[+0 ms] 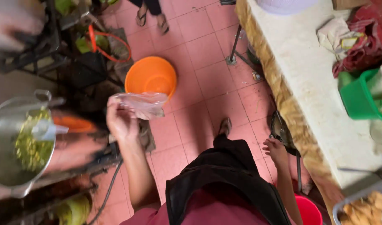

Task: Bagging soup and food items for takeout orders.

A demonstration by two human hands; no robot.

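Head view: left hand (122, 121) raised, fingers pinched on a clear plastic bag (143, 104); bag sticks out right of the fingertips, over the orange bowl (151, 77) on the floor. Right hand (276, 151) hangs open, empty, near table (307, 83) edge.

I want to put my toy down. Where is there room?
The pink floor between the orange bowl and the table leg is bare. So is the table left of the green tub. Around the pot it is crowded.
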